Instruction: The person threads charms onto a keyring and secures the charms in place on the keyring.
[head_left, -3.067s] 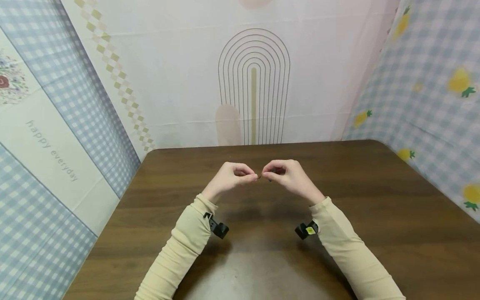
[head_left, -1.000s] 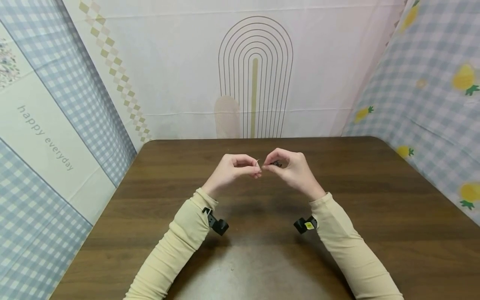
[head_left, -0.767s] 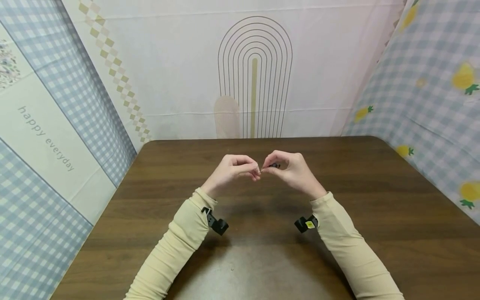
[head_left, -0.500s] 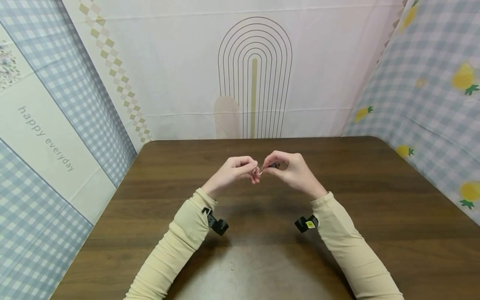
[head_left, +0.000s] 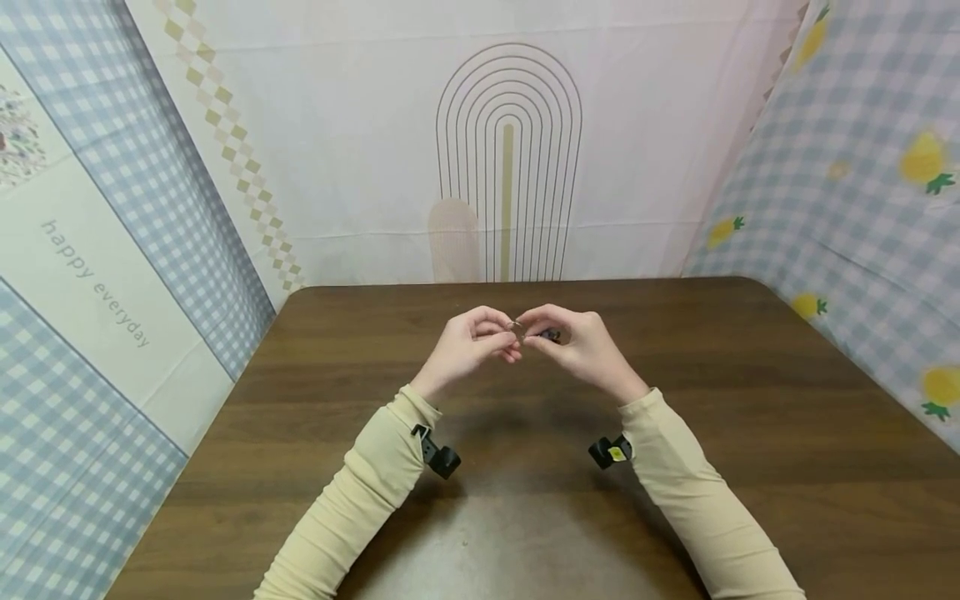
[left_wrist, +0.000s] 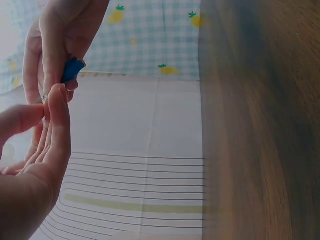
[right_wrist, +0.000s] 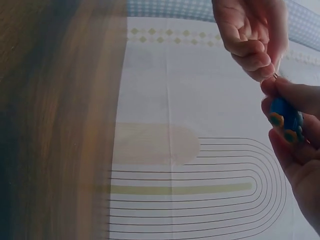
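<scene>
1. Blue trinket (right_wrist: pixel 286 120): held above the table (head_left: pixel 750 467), within the curl of the right hand (head_left: pixel 581 337). Orange-yellow parts show on it in the right wrist view; fingers hide the rest, and its full shape cannot be made out.
2. Right hand: fingers curled about the trinket, thumb and forefinger at its end nearest the left hand. Cut off by the right wrist view's edge.
3. Left hand (head_left: pixel 468 342): just beside the trinket, on its left; thumb and forefinger pinch a thin metal piece (right_wrist: pixel 275 76). Cut off in both wrist views.
4. Thin metal piece: at the trinket's left-hand end, mostly covered by fingertips. Whether it joins the trinket cannot be told.
5. Sleeves (head_left: pixel 352 500): nearer the wearer than the trinket, cut off at the head view's lower edge.
</scene>
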